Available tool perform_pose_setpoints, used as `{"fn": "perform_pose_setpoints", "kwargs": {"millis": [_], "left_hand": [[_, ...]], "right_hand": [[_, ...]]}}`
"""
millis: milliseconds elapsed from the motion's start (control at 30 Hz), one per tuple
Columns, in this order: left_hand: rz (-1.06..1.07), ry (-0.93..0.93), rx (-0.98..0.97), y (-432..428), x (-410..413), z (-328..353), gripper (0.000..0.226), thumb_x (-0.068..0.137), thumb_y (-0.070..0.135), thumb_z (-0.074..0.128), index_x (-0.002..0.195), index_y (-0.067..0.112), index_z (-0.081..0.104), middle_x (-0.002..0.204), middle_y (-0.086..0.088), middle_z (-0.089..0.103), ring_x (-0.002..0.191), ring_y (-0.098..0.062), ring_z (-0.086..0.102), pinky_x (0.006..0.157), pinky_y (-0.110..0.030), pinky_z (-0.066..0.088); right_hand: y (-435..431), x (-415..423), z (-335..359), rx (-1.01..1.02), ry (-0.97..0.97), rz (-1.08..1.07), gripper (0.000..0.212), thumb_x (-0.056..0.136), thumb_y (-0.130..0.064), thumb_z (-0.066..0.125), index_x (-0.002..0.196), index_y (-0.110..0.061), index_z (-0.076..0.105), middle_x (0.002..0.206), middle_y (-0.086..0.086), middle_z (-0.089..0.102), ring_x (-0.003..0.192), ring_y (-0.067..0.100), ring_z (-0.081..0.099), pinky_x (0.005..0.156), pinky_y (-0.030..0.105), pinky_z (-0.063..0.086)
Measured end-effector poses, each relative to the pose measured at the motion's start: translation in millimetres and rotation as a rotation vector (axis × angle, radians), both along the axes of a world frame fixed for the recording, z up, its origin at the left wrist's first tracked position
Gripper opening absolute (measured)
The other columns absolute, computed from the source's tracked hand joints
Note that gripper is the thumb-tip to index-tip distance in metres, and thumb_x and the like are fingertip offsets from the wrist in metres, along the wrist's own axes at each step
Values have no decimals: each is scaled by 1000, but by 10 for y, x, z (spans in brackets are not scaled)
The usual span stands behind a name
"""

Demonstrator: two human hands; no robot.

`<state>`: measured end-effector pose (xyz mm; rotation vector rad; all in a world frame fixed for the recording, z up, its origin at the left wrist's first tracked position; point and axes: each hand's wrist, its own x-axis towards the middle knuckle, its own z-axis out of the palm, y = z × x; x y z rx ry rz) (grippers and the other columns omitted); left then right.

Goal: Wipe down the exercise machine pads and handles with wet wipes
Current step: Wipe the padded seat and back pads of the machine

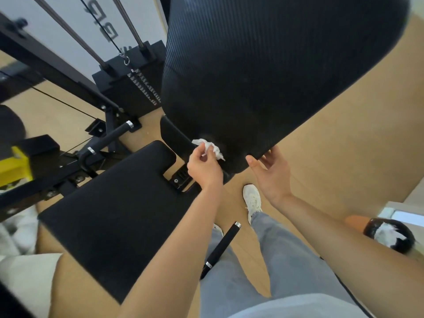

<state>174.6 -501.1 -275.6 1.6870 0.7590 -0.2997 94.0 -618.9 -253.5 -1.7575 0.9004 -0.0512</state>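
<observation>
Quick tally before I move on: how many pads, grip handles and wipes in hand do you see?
Pads: 2, back pad and seat pad
Grip handles: 2, frame-side handle and near handle
Wipes in hand: 1, wipe pinched by the left hand
Total: 5

Crumpled white wipe (210, 148) against the ribbed black back pad (263, 65) — near its bottom edge

The person is standing over the machine, the left hand (205, 167) pinching a crumpled white wipe (208, 148) at the lower end of the ribbed black back pad (263, 76). The right hand (273, 177) is touching that pad's bottom edge, fingers loosely spread. The flat seat pad (110, 203) is lying just left of the arms, with a black handle (223, 246) beside the grey-trousered legs.
</observation>
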Motion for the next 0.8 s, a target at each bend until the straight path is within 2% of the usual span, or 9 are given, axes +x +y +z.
{"fn": "perform_pose_setpoints", "kwargs": {"millis": [67, 100, 167, 267, 433, 533, 633, 733, 800], "left_hand": [[-11, 61, -5, -31, -196, -23, 29, 97, 16, 69, 126, 18, 70, 115, 7, 68, 94, -1, 63, 69, -5, 43], [-14, 73, -8, -9, -207, -33, 30, 97, 16, 69, 127, 17, 69, 114, 7, 68, 93, -2, 63, 70, -5, 43], [-48, 77, 13, 75, -96, -49, 32, 98, 17, 68, 130, 16, 68, 113, 9, 67, 96, -4, 62, 82, -10, 45], [-66, 52, 62, 249, 260, -71, 35, 99, 19, 67, 133, 18, 67, 113, 11, 66, 100, -4, 61, 98, -24, 48], [5, -73, 91, 454, 1035, -117, 30, 97, 20, 68, 127, 18, 72, 112, 8, 71, 102, -9, 67, 103, -29, 51], [33, -123, 92, 485, 1307, -81, 36, 99, 19, 66, 135, 17, 65, 127, 6, 67, 114, -8, 63, 107, -29, 49], [23, -122, 101, 444, 1272, -87, 39, 101, 16, 64, 139, 17, 62, 125, 10, 61, 109, -3, 58, 98, -18, 45], [60, -86, 76, 327, 934, -144, 27, 99, 13, 64, 126, 16, 70, 110, 6, 66, 98, -10, 66, 93, -23, 52], [63, -41, 71, 196, 538, -128, 22, 100, 13, 64, 121, 16, 70, 100, 11, 63, 92, -4, 64, 87, -18, 51]], "right_hand": [[2, 3, 4, 8, -6, -6, 49, 90, -36, 75, 134, -32, 56, 121, -27, 64, 104, -14, 61, 84, 3, 48], [3, 4, 6, 12, -5, -12, 47, 90, -35, 75, 132, -33, 55, 120, -30, 63, 102, -17, 60, 83, 1, 47], [13, 0, 10, 22, -2, -25, 47, 90, -35, 75, 131, -36, 54, 116, -37, 59, 99, -24, 57, 79, -2, 45], [24, -7, 9, 36, -10, -44, 49, 90, -34, 75, 135, -33, 54, 119, -32, 61, 99, -22, 57, 80, -2, 45], [10, -7, 22, 63, -12, -41, 51, 90, -32, 75, 135, -34, 53, 115, -41, 57, 97, -26, 56, 80, -3, 43], [-5, -9, 4, 75, -29, -39, 54, 90, -29, 76, 139, -27, 53, 120, -33, 61, 101, -20, 59, 79, -3, 43], [-10, -7, -8, 80, -25, -22, 59, 90, -33, 75, 143, -24, 51, 131, -19, 62, 110, -6, 59, 78, -3, 43], [-9, -4, 1, 86, -19, -22, 58, 89, -33, 76, 142, -25, 52, 126, -22, 61, 105, -11, 58, 75, -4, 43], [-8, -4, 14, 91, -17, -24, 56, 89, -30, 77, 140, -24, 54, 123, -22, 62, 104, -12, 59, 73, -3, 43]]}}
